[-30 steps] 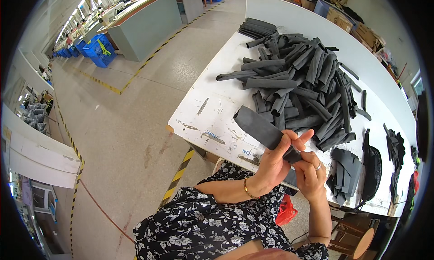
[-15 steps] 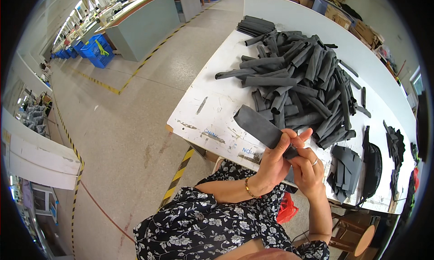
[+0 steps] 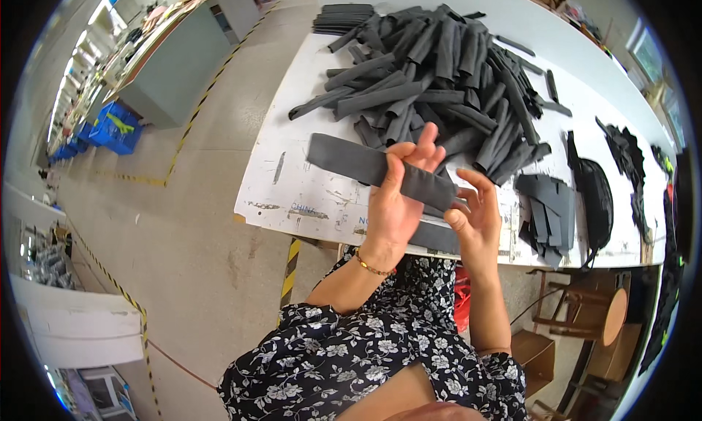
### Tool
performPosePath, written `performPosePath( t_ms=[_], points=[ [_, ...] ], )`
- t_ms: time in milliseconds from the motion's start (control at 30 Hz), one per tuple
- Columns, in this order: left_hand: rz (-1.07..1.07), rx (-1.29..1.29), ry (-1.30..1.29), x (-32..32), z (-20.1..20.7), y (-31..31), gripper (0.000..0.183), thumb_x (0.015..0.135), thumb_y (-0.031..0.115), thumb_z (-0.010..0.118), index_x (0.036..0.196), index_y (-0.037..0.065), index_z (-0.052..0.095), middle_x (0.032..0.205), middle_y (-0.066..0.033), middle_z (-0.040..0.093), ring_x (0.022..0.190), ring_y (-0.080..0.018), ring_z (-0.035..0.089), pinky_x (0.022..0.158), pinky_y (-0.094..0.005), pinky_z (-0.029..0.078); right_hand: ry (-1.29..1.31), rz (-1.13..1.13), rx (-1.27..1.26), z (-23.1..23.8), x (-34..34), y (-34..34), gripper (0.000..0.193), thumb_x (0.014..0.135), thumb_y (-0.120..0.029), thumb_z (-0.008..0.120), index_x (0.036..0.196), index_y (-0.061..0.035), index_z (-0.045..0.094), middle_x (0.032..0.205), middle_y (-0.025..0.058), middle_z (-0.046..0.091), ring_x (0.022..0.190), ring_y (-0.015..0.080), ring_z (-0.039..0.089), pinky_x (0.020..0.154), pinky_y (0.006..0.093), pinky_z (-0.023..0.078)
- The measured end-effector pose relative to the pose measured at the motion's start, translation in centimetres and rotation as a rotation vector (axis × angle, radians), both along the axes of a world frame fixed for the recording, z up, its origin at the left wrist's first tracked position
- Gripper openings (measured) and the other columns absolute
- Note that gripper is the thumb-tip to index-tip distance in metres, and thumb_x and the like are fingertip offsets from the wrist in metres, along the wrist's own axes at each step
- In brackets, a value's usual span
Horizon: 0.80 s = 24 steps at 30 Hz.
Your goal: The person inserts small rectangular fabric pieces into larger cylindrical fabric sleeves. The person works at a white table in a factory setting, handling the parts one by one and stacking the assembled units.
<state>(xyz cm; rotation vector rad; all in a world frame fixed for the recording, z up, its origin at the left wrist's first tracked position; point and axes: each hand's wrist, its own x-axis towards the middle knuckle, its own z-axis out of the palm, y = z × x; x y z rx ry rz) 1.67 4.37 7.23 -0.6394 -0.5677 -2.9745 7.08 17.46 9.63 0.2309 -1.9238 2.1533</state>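
My left hand [image 3: 395, 201] pinches a dark grey fabric strip [image 3: 344, 158] between thumb and fingers, its other fingers stretched out behind. The strip lies flat across the hand, stitched-looking along its edge. At the strip's right end is my right hand [image 3: 479, 220], fingers curved and apart; whether a fingertip touches the end is hard to see. Under my hands, at the table's near edge, another flat dark strip [image 3: 435, 237] lies. Just beyond them rises a large heap of dark fabric tubes [image 3: 446, 77].
A neat stack of dark strips [image 3: 342, 19] sits at the white table's [image 3: 267, 179] far left corner. Right of my hands lie flat grey pieces [image 3: 548, 212], a black pouch [image 3: 591, 201] and black straps [image 3: 629, 165]. A wooden stool [image 3: 614, 315] stands below at right.
The strip's right end, bunched between both hands before, is now spread flat. My right hand has loosened and its fingers have parted. The view has shifted, so the table sits further left.
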Motion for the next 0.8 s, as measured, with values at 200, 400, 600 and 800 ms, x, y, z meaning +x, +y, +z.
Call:
performPosePath(
  t_ms=[200,400,600,800],
  points=[
    [0.075,-0.122,0.128,-0.3,0.3,0.1,0.035,0.101,0.039,0.053,0.125,0.015,0.061,0.129,-0.0052,0.065,0.14,-0.0321,0.043,0.113,-0.0542,0.038,0.226,-0.229,0.367,0.9,-0.9,-0.9,0.019,0.086,-0.004,0.073,0.103,0.001,0.068,0.087,0.0055,0.061,0.079,0.0157,0.058,0.07,0.0298,0.047],
    [0.271,-0.117,-0.181,-1.0,-3.6,-6.4,0.027,0.098,0.029,0.062,0.11,0.005,0.067,0.104,-0.0144,0.072,0.093,-0.0287,0.071,0.084,-0.0431,0.06,0.721,-0.325,0.658,0.4,-1.7,1.7,0.021,0.075,0.006,0.078,0.093,0.0001,0.072,0.081,0.007,0.062,0.069,0.02,0.058,0.06,0.0299,0.047],
    [0.299,-0.1,-0.346,-0.4,-3.7,-5.9,0.021,0.097,0.017,0.066,0.103,-0.003,0.069,0.092,-0.0177,0.073,0.086,-0.03,0.071,0.085,-0.0432,0.058,0.297,-0.297,0.445,-1.0,-1.0,2.2,0.006,0.086,-0.002,0.073,0.091,0.0018,0.071,0.083,0.0064,0.066,0.069,0.0155,0.058,0.066,0.0265,0.046],
    [0.485,-0.829,-0.292,2.2,-0.9,-4.6,0.016,0.091,0.011,0.072,0.1,-0.002,0.074,0.089,-0.0065,0.07,0.079,-0.0123,0.063,0.072,-0.0236,0.048,-0.349,-0.091,0.058,-0.9,-0.2,6.7,0.018,0.093,-0.015,0.069,0.105,-0.0016,0.07,0.086,-0.001,0.066,0.074,0.0065,0.056,0.059,0.0231,0.045]
  ],
)
